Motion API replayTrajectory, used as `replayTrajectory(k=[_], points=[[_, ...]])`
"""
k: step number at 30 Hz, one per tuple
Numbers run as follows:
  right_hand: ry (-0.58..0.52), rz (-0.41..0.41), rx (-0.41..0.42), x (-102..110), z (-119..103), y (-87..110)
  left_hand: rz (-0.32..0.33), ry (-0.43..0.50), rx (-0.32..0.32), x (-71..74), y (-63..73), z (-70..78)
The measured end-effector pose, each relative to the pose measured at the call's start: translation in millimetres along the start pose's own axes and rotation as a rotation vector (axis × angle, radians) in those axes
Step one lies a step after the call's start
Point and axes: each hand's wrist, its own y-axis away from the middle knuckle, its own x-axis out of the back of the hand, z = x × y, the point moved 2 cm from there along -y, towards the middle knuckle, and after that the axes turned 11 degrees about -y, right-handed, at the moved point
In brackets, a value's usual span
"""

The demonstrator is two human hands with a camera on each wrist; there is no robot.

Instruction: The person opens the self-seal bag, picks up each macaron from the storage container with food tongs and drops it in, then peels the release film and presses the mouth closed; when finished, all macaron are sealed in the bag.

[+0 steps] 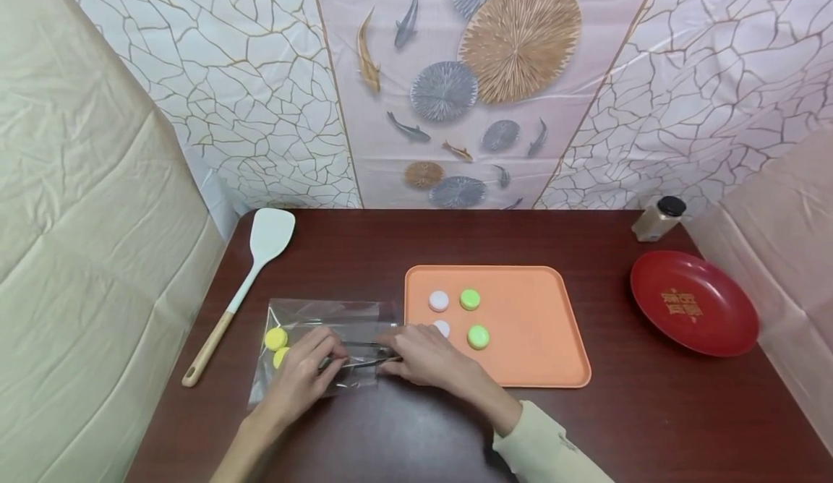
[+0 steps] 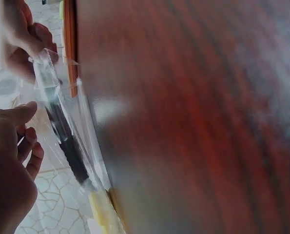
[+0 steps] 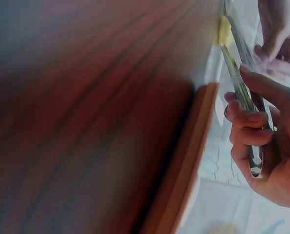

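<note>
- The right hand point(image 1: 424, 353) has its fingers curled round a pair of metal tongs point(image 3: 241, 92), which point leftward amid the film of a clear bag point(image 1: 296, 314) on the table
- The left hand point(image 1: 302, 371) bends over that bag; I can't tell if its thumb and fingers pinch the film
- Two yellow discs point(image 1: 276, 338) sit at the bag's left end
- Beside the bag, an orange tray point(image 1: 534, 324) bears green discs point(image 1: 470, 299) and pale discs point(image 1: 439, 301)

On the tabletop's point(image 1: 651, 432) clock, a pale spatula point(image 1: 244, 286) lies near nine, blade toward one; black-capped jar point(image 1: 657, 220) at two; red plate point(image 1: 694, 304) at three; fish-patterned backdrop point(image 1: 449, 92) at twelve
</note>
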Motion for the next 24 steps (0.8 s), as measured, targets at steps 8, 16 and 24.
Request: replayTrajectory(k=[8, 16, 24], points=[[-0.091, -0.003, -0.102, 51, 4, 50.6, 0.004, 0.002, 0.015, -0.6, 0.4, -2.3], [-0.179, 0.061, -0.222, 90, 38, 128.8, 0.039, 0.005, 0.009, -0.4, -2.7, -2.2], [-0.256, 0.196, -0.412, 111, 69, 200.6, 0.057, 0.022, 0.000, -0.5, -3.6, -0.8]])
